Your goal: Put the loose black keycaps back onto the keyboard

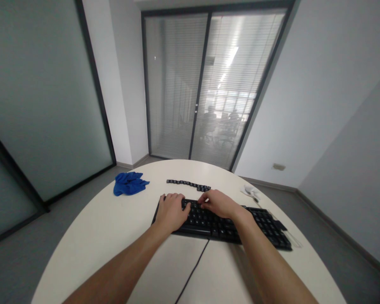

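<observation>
A black keyboard (pixel 196 230) lies across the round table, turned so that its right end comes nearer to me. My left hand (pixel 172 210) rests over its left end, fingers bent over the far edge and thumb on the keys. At the far row of keys, my right hand (pixel 220 203) has thumb and fingertips pinched together. Whatever is between those fingertips is too small and hidden to make out. Just beyond the keyboard, loose black keycaps (pixel 186 183) form a long line, with a few more in a short second row close to my right hand.
A crumpled blue cloth (pixel 129 183) lies on the table (pixel 114 236) at the left. White crumpled material (pixel 250 191) and a thin tool with a dark part (pixel 256 200) are at the right. A black cable (pixel 193 270) runs from the keyboard's near side toward me.
</observation>
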### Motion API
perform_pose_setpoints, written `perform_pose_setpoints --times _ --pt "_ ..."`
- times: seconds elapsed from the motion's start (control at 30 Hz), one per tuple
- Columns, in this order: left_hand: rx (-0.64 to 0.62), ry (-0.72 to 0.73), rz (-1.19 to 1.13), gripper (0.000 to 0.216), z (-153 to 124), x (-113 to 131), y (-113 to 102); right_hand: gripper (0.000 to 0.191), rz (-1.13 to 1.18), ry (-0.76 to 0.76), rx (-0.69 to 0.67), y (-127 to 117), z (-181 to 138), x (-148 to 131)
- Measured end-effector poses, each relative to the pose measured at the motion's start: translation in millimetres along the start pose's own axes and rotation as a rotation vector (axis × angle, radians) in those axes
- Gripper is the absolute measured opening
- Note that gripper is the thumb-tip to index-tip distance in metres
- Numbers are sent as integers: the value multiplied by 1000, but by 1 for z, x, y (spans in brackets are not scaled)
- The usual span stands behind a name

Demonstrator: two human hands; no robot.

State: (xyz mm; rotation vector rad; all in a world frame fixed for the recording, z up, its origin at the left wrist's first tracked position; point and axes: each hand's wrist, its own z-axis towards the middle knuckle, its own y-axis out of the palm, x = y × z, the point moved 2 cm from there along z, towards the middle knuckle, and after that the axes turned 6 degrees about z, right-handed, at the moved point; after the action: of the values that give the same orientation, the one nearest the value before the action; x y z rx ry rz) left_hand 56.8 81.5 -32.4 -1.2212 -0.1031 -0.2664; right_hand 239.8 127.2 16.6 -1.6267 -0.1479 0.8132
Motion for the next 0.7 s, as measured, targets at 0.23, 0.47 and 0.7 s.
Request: perform_pose_setpoints --times 0.23,0.47,0.7 --pt "-6 1 5 30 0 1 1 23 -97 18 -4 0 -1 -8" --pt "-13 -2 11 29 0 2 -3 26 -99 37 3 1 2 -11" --pt "-23 16 0 32 0 3 -5 19 -96 28 36 -2 2 -9"
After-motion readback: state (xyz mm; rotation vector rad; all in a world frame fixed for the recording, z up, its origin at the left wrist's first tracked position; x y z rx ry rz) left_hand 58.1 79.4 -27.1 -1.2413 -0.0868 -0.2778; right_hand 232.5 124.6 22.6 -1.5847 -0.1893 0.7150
